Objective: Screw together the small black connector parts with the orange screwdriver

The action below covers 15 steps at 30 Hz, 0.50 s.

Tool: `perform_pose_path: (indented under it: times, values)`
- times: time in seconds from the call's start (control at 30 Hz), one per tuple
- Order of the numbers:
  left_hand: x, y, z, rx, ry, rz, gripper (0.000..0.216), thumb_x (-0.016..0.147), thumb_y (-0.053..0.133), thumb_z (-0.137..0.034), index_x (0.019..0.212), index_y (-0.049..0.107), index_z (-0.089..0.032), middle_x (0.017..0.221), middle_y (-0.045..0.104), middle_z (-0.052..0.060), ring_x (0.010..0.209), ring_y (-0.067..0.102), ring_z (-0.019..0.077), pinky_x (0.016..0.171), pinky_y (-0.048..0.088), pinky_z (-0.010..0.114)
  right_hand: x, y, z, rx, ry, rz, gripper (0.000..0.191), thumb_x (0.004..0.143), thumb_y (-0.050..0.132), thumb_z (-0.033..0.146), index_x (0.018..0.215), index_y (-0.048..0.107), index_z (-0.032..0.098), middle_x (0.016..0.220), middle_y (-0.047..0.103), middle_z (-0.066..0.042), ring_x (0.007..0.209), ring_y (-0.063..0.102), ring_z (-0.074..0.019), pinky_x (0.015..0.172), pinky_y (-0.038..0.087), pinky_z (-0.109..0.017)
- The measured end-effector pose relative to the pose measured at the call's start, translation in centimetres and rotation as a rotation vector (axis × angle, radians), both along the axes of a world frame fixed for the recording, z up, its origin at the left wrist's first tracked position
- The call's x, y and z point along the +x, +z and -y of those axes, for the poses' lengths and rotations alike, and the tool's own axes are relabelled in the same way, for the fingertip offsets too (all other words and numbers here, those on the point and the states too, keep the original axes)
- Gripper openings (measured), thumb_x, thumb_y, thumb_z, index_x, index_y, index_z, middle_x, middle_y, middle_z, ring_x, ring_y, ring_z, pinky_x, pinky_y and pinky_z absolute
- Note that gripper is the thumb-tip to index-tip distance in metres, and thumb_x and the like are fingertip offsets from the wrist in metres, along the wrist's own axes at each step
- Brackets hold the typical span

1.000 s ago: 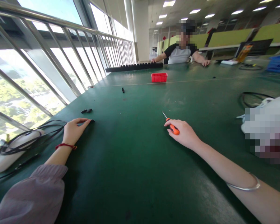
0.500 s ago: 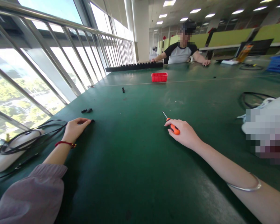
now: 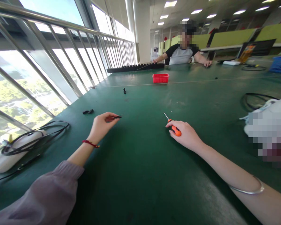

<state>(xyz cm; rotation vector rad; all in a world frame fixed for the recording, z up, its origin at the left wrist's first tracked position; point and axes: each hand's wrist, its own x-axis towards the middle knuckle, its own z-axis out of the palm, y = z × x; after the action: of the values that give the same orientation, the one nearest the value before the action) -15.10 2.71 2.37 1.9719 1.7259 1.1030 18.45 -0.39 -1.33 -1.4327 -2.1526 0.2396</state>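
Observation:
My left hand (image 3: 102, 125) is lifted a little above the green table (image 3: 140, 162) and pinches a small black part (image 3: 117, 117) between thumb and fingers. My right hand (image 3: 186, 135) rests on the table, its fingers closed round an orange-handled screwdriver (image 3: 174, 127) whose metal tip points away from me. Two small black parts (image 3: 88, 111) lie on the table left of my left hand. Another black part (image 3: 124, 91) lies farther out.
A red basket (image 3: 160, 78) and a long black strip (image 3: 135, 67) sit far across the table, where another person is seated. A white device wound with black cable (image 3: 18, 145) lies at the left edge by the railing. A black cable loop (image 3: 253, 99) lies at right.
My left hand has risen from the table and moved right toward the middle, carrying the small black part it was touching. My right hand with the screwdriver has stayed put.

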Motion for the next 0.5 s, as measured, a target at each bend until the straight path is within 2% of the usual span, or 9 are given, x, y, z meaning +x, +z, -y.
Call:
perform_pose_path:
  times: [0.13,0.27,0.37,0.5]
  values:
    - [8.3,0.1,-1.0,-0.035,-0.296,0.084,0.017,0.071,0.068,-0.025,0.083,0.068,-0.013,0.083,0.072,0.006,0.075,0.066,0.0154,0.074,0.054,0.028,0.0,0.1,0.1,-0.008,-0.012,-0.018,0.019,0.078,0.053,0.019,0.094,0.062,0.023,0.091,0.067,-0.004,0.082,0.061,-0.0209,0.079,0.046,-0.04]
    - [14.1,-0.4,-1.8,-0.005,-0.454,0.09,0.013,0.072,0.066,-0.016,0.084,0.068,-0.014,0.08,0.071,0.004,0.072,0.065,0.0129,0.07,0.053,0.025,-0.1,0.3,0.3,-0.033,-0.038,-0.124,0.028,0.081,0.052,0.026,0.109,0.057,0.023,0.099,0.067,-0.005,0.084,0.062,-0.0214,0.079,0.047,-0.039]
    - [16.0,-1.5,-1.7,0.011,-0.523,0.099,0.012,0.073,0.064,-0.015,0.085,0.069,-0.014,0.082,0.071,0.004,0.073,0.064,0.0129,0.072,0.053,0.025,0.0,0.3,0.3,-0.018,-0.115,-0.246,0.038,0.08,0.054,0.032,0.117,0.052,0.022,0.099,0.066,-0.006,0.081,0.062,-0.0211,0.074,0.048,-0.036]
    - [16.5,-2.8,-1.0,0.049,-0.573,0.074,0.013,0.076,0.064,-0.017,0.088,0.07,-0.015,0.083,0.07,0.004,0.075,0.063,0.0134,0.072,0.052,0.026,0.1,0.2,0.0,0.032,-0.107,-0.336,0.02,0.081,0.054,0.032,0.098,0.06,0.023,0.098,0.066,-0.005,0.087,0.062,-0.0205,0.078,0.047,-0.034]
